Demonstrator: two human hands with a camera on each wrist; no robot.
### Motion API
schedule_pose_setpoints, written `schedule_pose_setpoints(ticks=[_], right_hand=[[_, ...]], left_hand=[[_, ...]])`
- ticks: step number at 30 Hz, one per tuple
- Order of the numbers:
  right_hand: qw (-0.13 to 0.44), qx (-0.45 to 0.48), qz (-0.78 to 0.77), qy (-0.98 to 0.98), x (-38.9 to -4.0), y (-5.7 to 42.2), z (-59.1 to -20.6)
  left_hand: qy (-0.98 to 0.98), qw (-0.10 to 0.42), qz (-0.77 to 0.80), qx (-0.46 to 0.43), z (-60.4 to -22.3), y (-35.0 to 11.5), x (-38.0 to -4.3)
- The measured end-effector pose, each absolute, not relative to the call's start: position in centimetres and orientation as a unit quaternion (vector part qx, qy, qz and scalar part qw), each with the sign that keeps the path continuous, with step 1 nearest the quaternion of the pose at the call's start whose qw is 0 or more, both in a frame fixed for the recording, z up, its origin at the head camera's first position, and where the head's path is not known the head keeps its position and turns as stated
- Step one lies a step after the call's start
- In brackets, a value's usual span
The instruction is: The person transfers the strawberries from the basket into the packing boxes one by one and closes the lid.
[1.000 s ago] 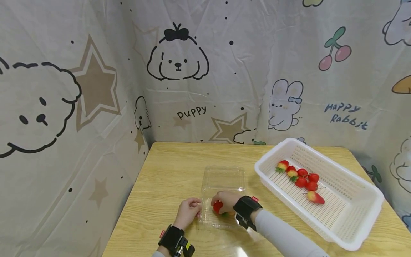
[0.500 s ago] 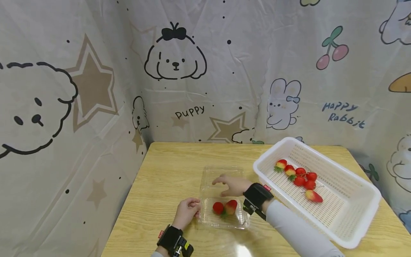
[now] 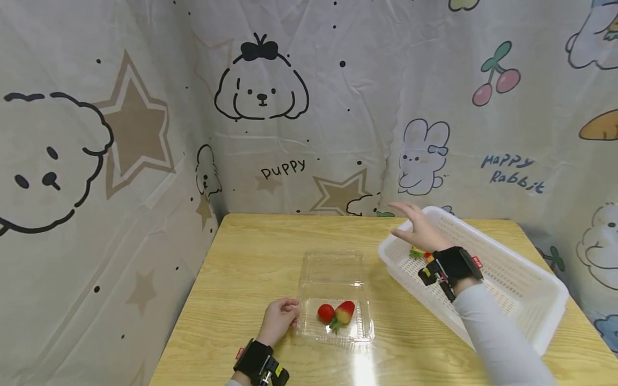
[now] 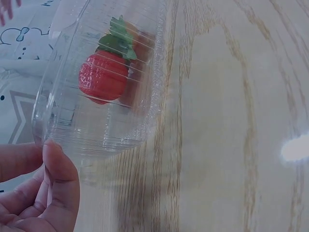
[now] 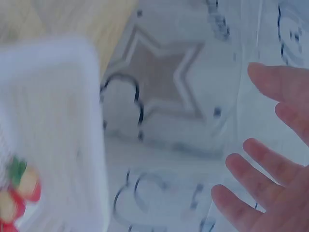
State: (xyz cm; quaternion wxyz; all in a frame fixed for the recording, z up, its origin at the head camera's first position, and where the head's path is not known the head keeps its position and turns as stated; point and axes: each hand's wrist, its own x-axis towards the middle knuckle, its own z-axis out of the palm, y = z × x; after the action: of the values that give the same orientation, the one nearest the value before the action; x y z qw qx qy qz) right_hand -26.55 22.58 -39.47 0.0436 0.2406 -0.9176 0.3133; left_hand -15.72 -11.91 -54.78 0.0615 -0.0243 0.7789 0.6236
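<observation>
My left hand (image 3: 280, 320) pinches the left rim of a clear plastic clamshell box (image 3: 333, 339) between thumb and finger; the pinch shows close up in the left wrist view. The box lies on the table with its lid (image 3: 333, 267) folded back. Inside are a small red strawberry (image 3: 325, 312) and a larger red-and-yellow strawberry (image 3: 345, 310), side by side. Over the far left end of a white plastic basket (image 3: 550, 321) is my right hand (image 3: 421, 230), fingers spread, holding nothing. Strawberries (image 5: 30, 184) lie in the basket, mostly hidden by the hand and wrist in the head view.
The wooden table (image 3: 260, 241) carries the box in the middle and the basket at the right, set at a slant. A printed cloth (image 3: 289, 139) hangs behind and to the left.
My right hand has let go of the red strawberry in the box, lifted away and moved right and back, over the basket. The left hand has stayed at the box rim.
</observation>
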Motion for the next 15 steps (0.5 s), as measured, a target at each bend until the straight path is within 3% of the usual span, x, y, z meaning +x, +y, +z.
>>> schedule_pose_setpoints(ticks=[7, 15], right_hand=[[0.035, 0.128, 0.295, -0.946, -26.1, 28.1, -40.5], [-0.062, 0.047, 0.289, -0.954, -25.1, 33.7, -44.9]], left_hand=[[0.777, 0.060, 0.626, -0.024, -54.9, -12.0, -15.7], [0.777, 0.059, 0.626, -0.024, -55.5, -12.1, -15.8]])
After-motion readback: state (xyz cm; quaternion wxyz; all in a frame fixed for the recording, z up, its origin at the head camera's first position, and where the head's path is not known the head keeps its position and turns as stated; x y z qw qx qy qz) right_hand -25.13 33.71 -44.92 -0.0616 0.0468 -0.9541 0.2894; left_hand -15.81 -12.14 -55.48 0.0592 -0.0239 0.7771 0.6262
